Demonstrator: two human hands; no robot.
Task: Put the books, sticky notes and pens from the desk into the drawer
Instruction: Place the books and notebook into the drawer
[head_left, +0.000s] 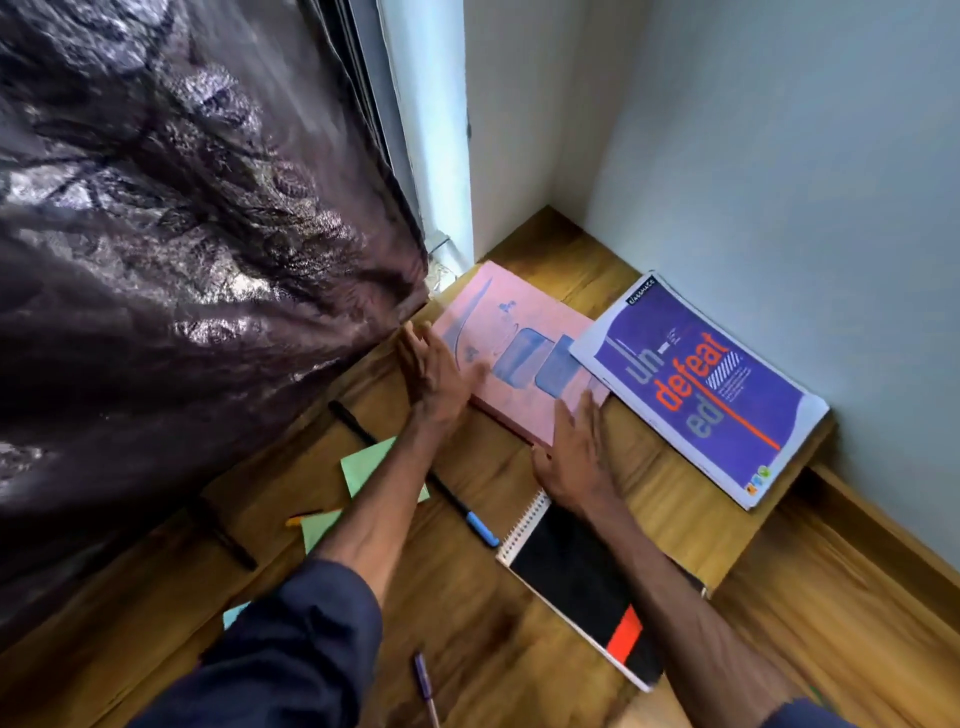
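A thick pink book (511, 332) lies on the wooden desk (670, 499) near the back corner. My left hand (434, 369) rests flat at its left edge, fingers spread. My right hand (574, 457) lies open against its near corner. A purple notebook (701, 384) overlaps the pink book's right side. A black spiral notebook (576, 582) sits under my right forearm. Green sticky notes (363, 462) and a second green pad (317, 527) lie under my left arm. A blue-capped pen (480, 527), a black pen (348, 421) and a purple pen (425, 680) are scattered on the desk.
A dark shiny curtain (182, 260) hangs over the desk's left side. White walls (779, 156) close the back and right. A pale blue note (235, 614) peeks out by my left sleeve. A lower wooden ledge (852, 597) runs along the right.
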